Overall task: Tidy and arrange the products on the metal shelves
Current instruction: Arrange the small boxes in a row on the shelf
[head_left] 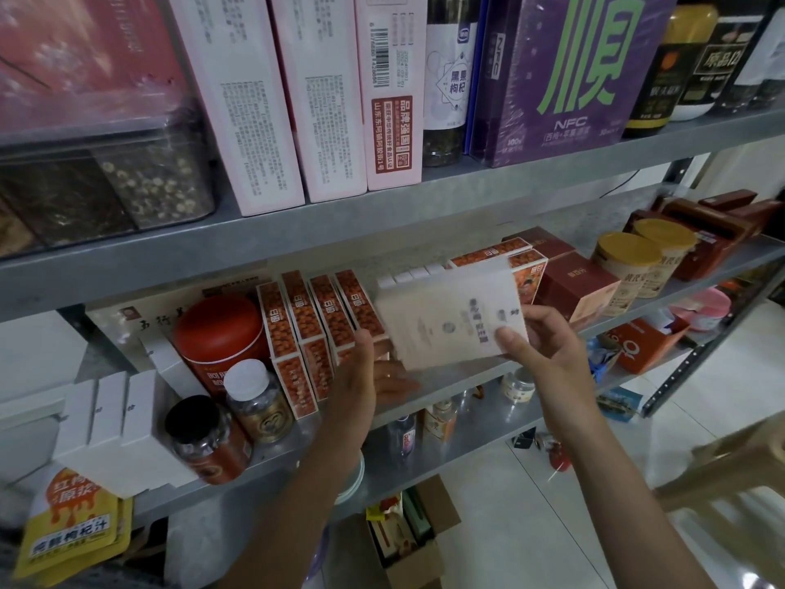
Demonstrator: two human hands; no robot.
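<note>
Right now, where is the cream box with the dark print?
In the head view the cream box is mid-frame, held between left hand and right hand before the middle shelf, right of the orange-patterned boxes.

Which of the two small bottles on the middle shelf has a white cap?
The bottle nearer the orange boxes, in front of the red tin; its neighbour wears a black cap.
</note>
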